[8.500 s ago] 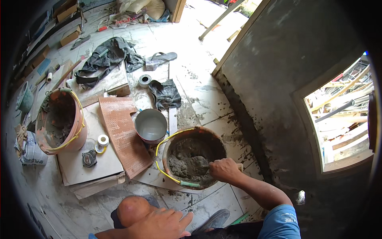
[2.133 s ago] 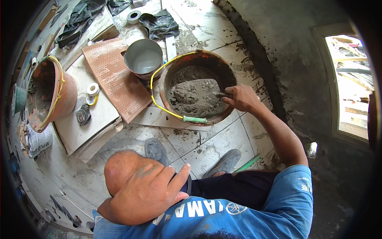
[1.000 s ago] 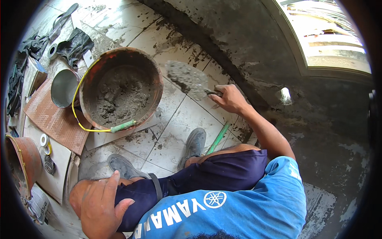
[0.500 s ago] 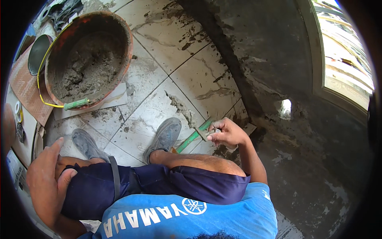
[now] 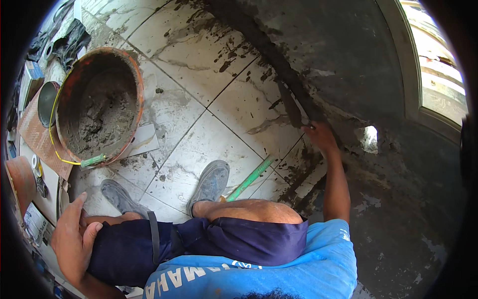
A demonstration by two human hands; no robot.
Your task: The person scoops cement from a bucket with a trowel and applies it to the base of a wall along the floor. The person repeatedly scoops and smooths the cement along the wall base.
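My right hand (image 5: pixel 321 137) is closed round the handle of a trowel (image 5: pixel 291 104). The trowel's narrow, mortar-smeared blade points away from me and lies along the inner edge of the dark wet mortar strip (image 5: pixel 279 62) at the foot of the wall. By my left knee, my left hand (image 5: pixel 74 244) holds nothing, its fingers apart and thumb spread. A green stick-like tool (image 5: pixel 251 177) lies on the tiles beside my right shoe. At the left, an orange-rimmed bucket (image 5: pixel 141 89) holds wet grey mortar (image 5: pixel 102 114); its yellow wire handle has a green grip (image 5: pixel 93 160).
Marbled white floor tiles (image 5: pixel 184 144) carry mortar splashes. A grey wall (image 5: pixel 348 60) with a small bright hole (image 5: pixel 370 139) and a window frame (image 5: pixel 416 89) stands at the right. Left of the bucket are a dark round bowl (image 5: pixel 47 104), tape rolls (image 5: pixel 36 162) and black plastic (image 5: pixel 72 45).
My right hand has carried the trowel away from me, from above the green tool to the strip by the wall. The mortar lump on its blade no longer shows. My left hand stays near my knee.
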